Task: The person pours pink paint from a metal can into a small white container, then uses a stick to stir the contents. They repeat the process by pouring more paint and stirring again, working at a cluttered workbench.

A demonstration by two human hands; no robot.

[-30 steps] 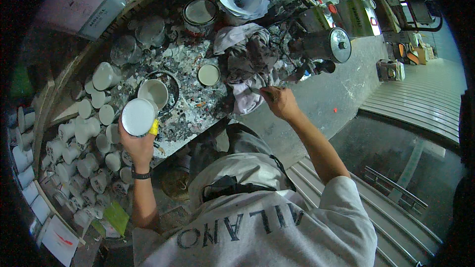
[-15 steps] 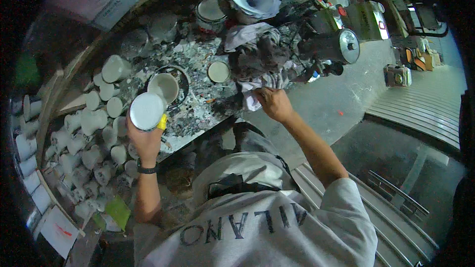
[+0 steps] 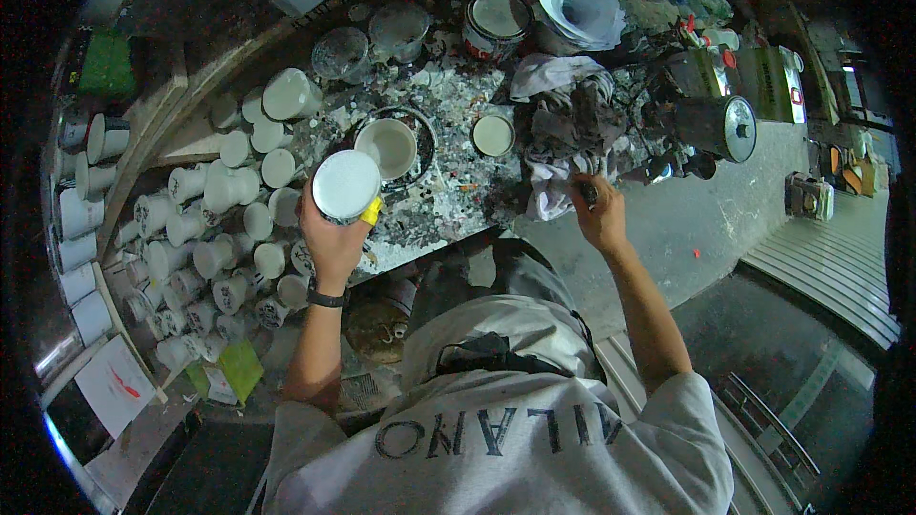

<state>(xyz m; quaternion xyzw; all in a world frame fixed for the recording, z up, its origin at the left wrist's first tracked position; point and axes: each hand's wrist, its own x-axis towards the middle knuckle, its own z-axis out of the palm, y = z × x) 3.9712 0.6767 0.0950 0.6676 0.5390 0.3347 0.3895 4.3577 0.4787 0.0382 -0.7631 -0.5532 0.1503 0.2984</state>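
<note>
My left hand (image 3: 334, 246) is closed around a white, flat-topped round piece (image 3: 345, 185), its disc facing up. Something yellow (image 3: 371, 211) wraps or sits by my left thumb. Just behind the piece stands an open cream pot (image 3: 386, 148), inside a dark ring-shaped rim (image 3: 426, 130). My right hand (image 3: 603, 219) is at the near edge of a crumpled, stained rag (image 3: 553, 187). Its fingers are curled around something small and dark (image 3: 587, 193) that I cannot make out.
Many pale spool-shaped pieces (image 3: 231, 186) are heaped at the left. On the paint-splattered table (image 3: 448, 205) are a cream round lid or dish (image 3: 493, 135), a paint can (image 3: 497, 21) and a white frilled funnel-like thing (image 3: 577, 5). A lidded metal pot (image 3: 735, 129) lies at the right.
The whole view has shifted, so the table appears farther right. My right hand has turned and drawn slightly off the rag, showing a dark thing in its fingers. The left keeps its hold.
</note>
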